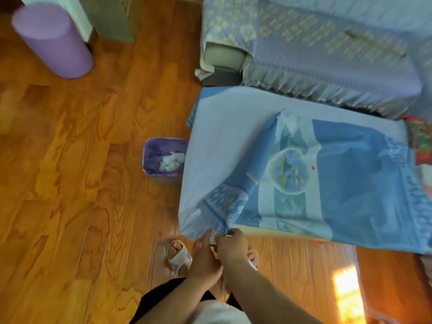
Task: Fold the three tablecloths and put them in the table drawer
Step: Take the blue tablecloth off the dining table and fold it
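A blue cloth [339, 174] lies spread over a low table, its left part turned over to show the pale underside, its right part showing a printed round emblem and a patterned border. Its near-left corner hangs off the table edge, and both hands meet there. The right hand [231, 245] pinches that corner, fingers curled round the bunched fabric. The left hand [203, 256] sits just beside it, touching the hanging edge with fingers fairly straight; whether it grasps the cloth cannot be told, as motion blur and the right hand cover the fingertips. Both forearms reach in from the near edge, the left crossing under the right. Below the hands, two feet in white slippers [178, 256] stand on the wood floor [81, 206]. Left of the table, a small purple bin [164, 160] holds crumpled white paper. Far left, a purple cylinder [52, 40] stands on the floor. Beyond the table, a sofa [327, 43] is covered in a pale blue patterned throw with a frilled edge. A red and green item [420, 139] shows at the right edge, too cropped to identify. A patch of sunlight falls on the floor near right.
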`<state>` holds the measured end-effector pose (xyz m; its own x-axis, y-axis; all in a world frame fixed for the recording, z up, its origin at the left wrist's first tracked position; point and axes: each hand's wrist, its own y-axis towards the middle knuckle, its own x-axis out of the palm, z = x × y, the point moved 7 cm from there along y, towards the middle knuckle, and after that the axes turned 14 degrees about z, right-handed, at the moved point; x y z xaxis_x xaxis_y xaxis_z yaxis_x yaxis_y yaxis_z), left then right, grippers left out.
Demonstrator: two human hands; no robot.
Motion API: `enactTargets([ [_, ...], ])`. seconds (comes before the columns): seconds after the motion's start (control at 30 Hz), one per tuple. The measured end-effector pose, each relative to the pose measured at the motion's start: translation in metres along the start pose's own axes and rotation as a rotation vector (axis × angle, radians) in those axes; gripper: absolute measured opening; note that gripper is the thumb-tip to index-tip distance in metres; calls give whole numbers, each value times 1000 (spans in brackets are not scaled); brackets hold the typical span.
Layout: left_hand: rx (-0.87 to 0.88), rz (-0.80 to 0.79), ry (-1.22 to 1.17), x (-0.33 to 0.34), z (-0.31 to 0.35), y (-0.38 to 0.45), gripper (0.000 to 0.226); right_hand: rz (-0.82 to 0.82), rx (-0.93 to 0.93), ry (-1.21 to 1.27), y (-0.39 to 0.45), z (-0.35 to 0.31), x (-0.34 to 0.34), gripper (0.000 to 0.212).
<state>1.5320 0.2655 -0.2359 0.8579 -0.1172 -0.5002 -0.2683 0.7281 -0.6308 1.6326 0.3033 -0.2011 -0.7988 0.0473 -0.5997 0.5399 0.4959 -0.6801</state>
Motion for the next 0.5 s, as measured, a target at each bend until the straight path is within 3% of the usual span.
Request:
enactTargets([
  [0.1, -34, 113, -12, -14, -15, 20, 9, -121, 114, 32, 0, -13, 13, 19],
  [0.17, -4, 92, 186, -17, -47, 33, 17, -175, 137, -17, 1, -16, 19, 27],
  [0.23, 11, 68, 411, -17, -87, 41, 22, -87, -70, -209, 8, -27, 9, 43],
  [0.3, -11, 69, 504, -11, -122, 49, 22, 45, -454, -466, 15, -58, 1, 46],
  [0.4, -158, 5, 209, 21, -156, 63, 16, 107, -1076, -664, 21, -110, 30, 29],
  [0.43, -274, -9, 26, 31, -165, 69, 16, 53, -1188, -716, 27, -118, 51, 24],
  [0.5, -598, 10, -427, 50, -179, 78, 22, -85, -1241, -805, 43, -126, 98, 18],
])
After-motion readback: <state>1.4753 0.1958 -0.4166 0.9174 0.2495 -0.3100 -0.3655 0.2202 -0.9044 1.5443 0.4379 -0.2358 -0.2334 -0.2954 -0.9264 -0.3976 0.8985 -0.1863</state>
